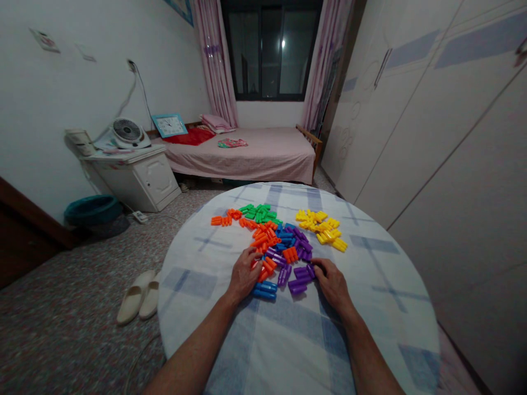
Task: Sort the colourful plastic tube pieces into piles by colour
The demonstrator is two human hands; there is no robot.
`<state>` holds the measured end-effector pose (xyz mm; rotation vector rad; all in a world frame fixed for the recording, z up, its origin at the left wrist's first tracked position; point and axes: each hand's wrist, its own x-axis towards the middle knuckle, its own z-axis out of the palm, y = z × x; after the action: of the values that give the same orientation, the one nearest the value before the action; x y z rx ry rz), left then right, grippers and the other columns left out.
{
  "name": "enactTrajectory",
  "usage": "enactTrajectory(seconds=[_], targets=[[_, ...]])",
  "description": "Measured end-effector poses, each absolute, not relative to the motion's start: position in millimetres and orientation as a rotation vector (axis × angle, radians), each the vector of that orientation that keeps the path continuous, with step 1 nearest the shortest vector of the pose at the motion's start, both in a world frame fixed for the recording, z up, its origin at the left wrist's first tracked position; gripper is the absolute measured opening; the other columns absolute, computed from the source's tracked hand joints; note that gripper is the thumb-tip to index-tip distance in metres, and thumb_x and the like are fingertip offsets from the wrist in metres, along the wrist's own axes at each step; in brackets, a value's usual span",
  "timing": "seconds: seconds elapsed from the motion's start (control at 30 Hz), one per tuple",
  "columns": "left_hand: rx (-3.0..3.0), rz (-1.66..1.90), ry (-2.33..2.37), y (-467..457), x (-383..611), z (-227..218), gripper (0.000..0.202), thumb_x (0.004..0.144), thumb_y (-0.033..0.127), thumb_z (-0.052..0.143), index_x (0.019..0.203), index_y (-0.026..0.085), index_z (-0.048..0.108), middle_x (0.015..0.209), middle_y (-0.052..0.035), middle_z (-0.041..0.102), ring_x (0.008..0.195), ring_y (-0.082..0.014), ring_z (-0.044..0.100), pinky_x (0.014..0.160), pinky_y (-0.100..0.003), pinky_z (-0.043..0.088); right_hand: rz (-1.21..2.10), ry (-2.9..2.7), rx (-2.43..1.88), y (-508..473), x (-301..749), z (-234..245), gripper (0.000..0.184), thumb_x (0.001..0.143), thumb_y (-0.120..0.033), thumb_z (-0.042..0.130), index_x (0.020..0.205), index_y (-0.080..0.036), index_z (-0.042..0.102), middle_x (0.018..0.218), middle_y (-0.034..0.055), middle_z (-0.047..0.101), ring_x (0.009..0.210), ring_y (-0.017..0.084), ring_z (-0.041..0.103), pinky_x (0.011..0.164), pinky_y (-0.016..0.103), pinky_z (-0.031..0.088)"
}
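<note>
Between the hands lie blue pegs (264,289), while the left hand (244,276) curls around orange pegs (265,267) and the right hand (334,284) pinches purple pegs (302,276).

Brightness: dim, even indoor light; colours looked muted.
Source: a lamp's reflection glared in the dark window (272,52).
Shadows: soft, faint.
Distortion: walls and floor far from the window bent and stretched.
Focus: slightly soft and grainy throughout.
</note>
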<state>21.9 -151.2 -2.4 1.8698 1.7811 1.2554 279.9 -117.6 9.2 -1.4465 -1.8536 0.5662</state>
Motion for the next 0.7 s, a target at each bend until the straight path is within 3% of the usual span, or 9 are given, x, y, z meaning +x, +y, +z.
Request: enactTrajectory(seconds=[0.7], targets=[[1.851,1.226,1.792,-151.9,22.7,0.6,0.021,0.082,0.02,0.051,0.095,0.017,0.066,0.116,-0.0104,0.056,0.11,-0.0213,0.055,0.099,-0.038,0.044,0.585,-1.846,-1.456,-118.4,279.6,8.9,0.032,0.083,-0.03,0.038,0.1,-0.018,0.063,0.101,0.006,0.064,0.096,0.018,0.058,0.09,0.033,0.043]])
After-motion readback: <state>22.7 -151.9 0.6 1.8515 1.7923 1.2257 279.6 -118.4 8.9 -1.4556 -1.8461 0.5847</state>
